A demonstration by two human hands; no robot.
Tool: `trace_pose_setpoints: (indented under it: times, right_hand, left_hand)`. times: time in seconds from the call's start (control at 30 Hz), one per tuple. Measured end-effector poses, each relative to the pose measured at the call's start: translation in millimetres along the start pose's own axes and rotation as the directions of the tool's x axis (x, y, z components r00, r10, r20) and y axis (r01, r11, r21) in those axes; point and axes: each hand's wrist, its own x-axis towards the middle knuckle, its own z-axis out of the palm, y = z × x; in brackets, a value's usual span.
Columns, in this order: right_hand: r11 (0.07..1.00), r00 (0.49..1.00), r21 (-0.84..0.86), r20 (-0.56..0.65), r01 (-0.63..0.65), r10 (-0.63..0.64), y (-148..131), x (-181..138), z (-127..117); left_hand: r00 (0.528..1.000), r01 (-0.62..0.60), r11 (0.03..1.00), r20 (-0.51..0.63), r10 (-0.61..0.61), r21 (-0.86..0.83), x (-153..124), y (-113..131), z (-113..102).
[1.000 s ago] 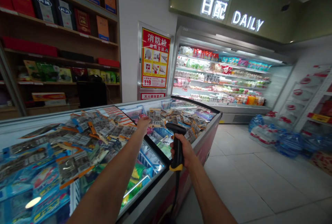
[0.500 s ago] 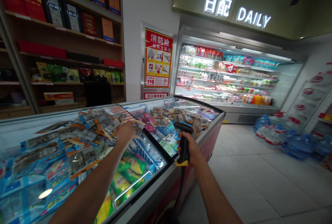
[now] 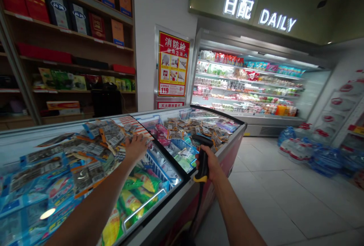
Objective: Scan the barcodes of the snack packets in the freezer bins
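My left hand (image 3: pixel 135 148) reaches over the glass lid of a chest freezer (image 3: pixel 229 145), at the right edge of a heap of small grey and orange packets (image 3: pixel 93 143). Its fingers curl round what looks like one small packet. My right hand (image 3: pixel 212 165) grips the handle of a black barcode scanner (image 3: pixel 202 155) with a yellow band, held upright over the freezer's front rim; its cable hangs down. A second heap of small packets (image 3: pixel 199 126) lies on the far lid. Yellow-green bags (image 3: pixel 133 196) show inside the freezer under my left arm.
An open chilled display (image 3: pixel 244 86) with lit shelves stands behind the freezer. Shrink-wrapped water bottle packs (image 3: pixel 313 151) sit on the tiled floor at right. Wooden shelves (image 3: pixel 71 48) with boxes fill the left wall, beside a red fire-hydrant poster (image 3: pixel 173 63).
My left hand has drawn back from the far heap of packets toward the near heap, with a packet at its fingers. The right hand has kept hold of the scanner.
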Motion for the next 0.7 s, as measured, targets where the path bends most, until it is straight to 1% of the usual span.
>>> trace_pose_setpoints:
  times: [0.1, 0.2, 0.33, 0.4, 0.53, 0.63, 0.7]
  right_hand:
    - [1.0, 1.0, 0.003, -0.004, 0.0, 0.0, 1, 2, -1]
    - [1.0, 1.0, 0.004, -0.005, 0.002, -0.002, 1, 4, -2]
    - [1.0, 1.0, 0.019, -0.002, 0.025, -0.025, -2, 7, -7]
    - [0.999, 1.0, 0.026, -0.006, 0.022, -0.021, -2, 8, -8]
    - [1.0, 1.0, 0.024, -0.005, -0.002, 0.003, -3, 13, -6]
    - [1.0, 1.0, 0.017, 0.0, -0.009, 0.009, -1, 16, -3]
    - [1.0, 1.0, 0.01, 0.004, -0.006, 0.006, 0, 20, -2]
  left_hand:
    - [0.999, 0.028, 0.998, -0.03, -0.027, 0.052, -2, -17, -5]
    - [0.998, 0.05, 0.995, -0.047, -0.046, 0.084, -1, -25, -13]
    - [0.993, 0.103, 0.991, 0.045, -0.107, 0.086, 3, -30, -28]
    - [0.99, 0.111, 0.99, 0.082, -0.118, 0.089, 4, -29, -35]
    - [0.991, 0.078, 0.994, 0.106, -0.086, 0.081, 2, -15, -42]
    - [0.996, 0.032, 0.999, 0.082, -0.034, 0.023, 9, 9, -38]
    - [0.998, 0.003, 0.998, 0.069, 0.001, -0.061, 20, 29, -30]
